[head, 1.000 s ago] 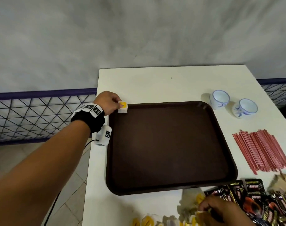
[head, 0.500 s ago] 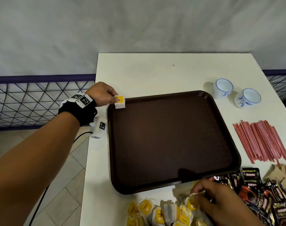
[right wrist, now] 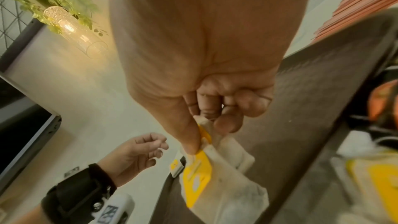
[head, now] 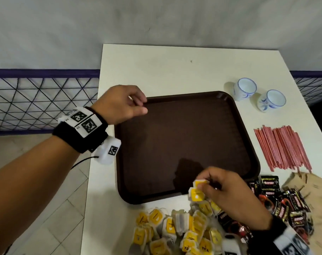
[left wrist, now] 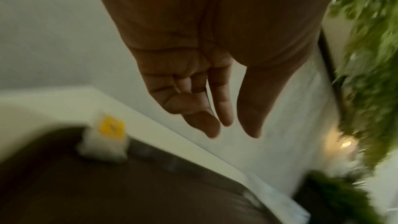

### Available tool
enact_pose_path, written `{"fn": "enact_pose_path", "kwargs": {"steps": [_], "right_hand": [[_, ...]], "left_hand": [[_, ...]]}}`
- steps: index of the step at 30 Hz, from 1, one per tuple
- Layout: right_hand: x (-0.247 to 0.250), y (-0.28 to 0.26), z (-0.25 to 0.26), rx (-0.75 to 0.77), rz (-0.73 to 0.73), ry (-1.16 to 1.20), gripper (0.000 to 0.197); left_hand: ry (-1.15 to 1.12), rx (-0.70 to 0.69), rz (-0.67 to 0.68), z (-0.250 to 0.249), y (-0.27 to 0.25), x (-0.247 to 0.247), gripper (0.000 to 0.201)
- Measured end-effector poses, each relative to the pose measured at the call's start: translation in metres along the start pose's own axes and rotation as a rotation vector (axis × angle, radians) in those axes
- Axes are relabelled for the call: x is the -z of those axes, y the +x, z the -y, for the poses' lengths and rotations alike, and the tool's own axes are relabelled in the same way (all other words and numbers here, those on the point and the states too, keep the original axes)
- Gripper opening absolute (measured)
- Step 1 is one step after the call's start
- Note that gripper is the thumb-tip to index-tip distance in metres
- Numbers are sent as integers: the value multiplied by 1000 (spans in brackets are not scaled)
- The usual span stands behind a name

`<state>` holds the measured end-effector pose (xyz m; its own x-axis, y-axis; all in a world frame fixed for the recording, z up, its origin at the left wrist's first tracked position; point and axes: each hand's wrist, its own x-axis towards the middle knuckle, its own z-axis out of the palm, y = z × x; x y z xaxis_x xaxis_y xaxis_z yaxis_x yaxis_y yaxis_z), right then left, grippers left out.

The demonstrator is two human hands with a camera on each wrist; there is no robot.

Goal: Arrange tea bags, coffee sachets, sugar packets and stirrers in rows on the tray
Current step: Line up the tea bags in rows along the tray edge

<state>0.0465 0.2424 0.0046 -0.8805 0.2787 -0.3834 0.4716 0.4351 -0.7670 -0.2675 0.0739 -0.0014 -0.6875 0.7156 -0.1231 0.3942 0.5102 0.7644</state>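
One white, yellow-tagged tea bag (left wrist: 104, 140) seemingly sits at the far-left corner of the dark brown plastic tray (head: 252, 150), starting a row. The left hand (head: 119, 104) hovers relaxed, empty; the right hand (head: 228, 192) pinches more tea bags (right wrist: 217, 173) near the tray's near edge.

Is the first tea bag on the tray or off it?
On the tray: the left wrist view shows the tea bag lying at its far corner, released by the left hand.

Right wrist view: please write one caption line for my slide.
The right hand pinches tea bags above the brown tray; the empty left hand waits beside one tea bag at the tray's corner.
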Motion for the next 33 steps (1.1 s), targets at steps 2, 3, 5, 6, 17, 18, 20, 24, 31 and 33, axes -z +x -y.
{"fn": "enact_pose_path", "kwargs": {"steps": [2,3,5,6,17,18,20,24,31,33], "right_hand": [[-5,17,2,37,-5,26,12],[-7,24,2,50,-7,37,10],[-14,38,5,77,-13,60,7],[-16,44,7,88,-20,72,7],[-32,66,14,82,-99,277,8],[-33,67,14,80,-102,285,8],[-36,69,14,74,-102,307,8],[-36,72,10,38,-143,306,8],[-40,69,3,-101,-45,474,6],[-42,68,3,-137,-40,490,6]], "left_hand": [[-170,-44,237,-23,-23,-27,21],[-204,-56,336,-29,-33,-42,21],[-236,-56,465,-34,-45,-67,24],[-250,-47,505,-35,-48,-76,27],[-291,62,506,-35,-66,-81,45],[-285,67,498,-33,-67,-81,44],[-283,77,480,-31,-67,-81,41],[-223,78,463,-25,-65,-75,28],[-180,102,381,2,-48,-43,13],[-148,107,324,12,-37,-30,13]]}}
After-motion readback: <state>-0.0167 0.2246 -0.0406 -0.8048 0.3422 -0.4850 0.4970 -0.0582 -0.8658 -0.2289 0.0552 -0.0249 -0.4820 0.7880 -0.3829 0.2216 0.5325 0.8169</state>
